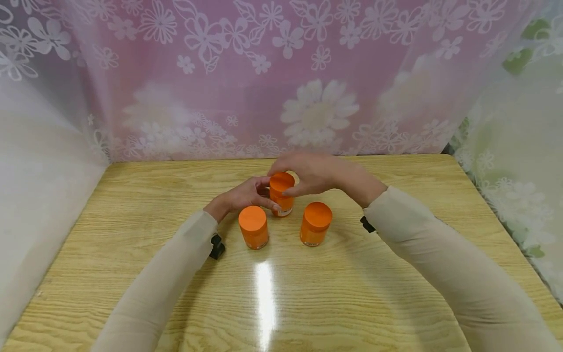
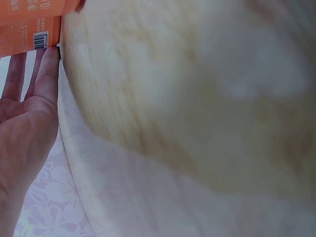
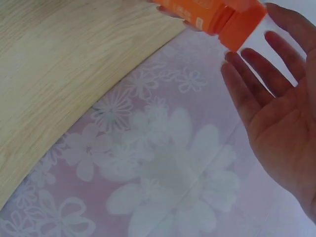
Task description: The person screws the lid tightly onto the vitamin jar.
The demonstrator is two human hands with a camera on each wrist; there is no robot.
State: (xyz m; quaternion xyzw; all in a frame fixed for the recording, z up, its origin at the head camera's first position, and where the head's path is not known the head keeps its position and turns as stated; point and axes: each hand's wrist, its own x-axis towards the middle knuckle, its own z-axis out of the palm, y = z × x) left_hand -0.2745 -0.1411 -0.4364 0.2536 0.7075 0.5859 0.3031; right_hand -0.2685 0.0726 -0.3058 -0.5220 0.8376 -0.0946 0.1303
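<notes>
Three orange jars with orange lids stand on the table. My left hand [image 1: 246, 194] holds the rear jar [image 1: 282, 208] low on its side, thumb in front and fingers behind. Over that same jar arches my right hand [image 1: 310, 171], its thumb and fingers around the lid [image 1: 282, 182]. In the right wrist view the right fingertips are right at the lid [image 3: 243, 24]. A label with a barcode [image 2: 41, 40] shows in the left wrist view, above the left fingers. Closer to me are a left jar [image 1: 253, 227], by the left wrist, and a right jar [image 1: 315, 224].
The wood-grain table [image 1: 352, 303] reaches back to a pink flowered curtain [image 1: 246, 98]. Pale curtains hang along the left and right sides. Dark camera mounts [image 1: 217, 247] sit at both wrists. A bright light reflection lies on the table in front of the jars.
</notes>
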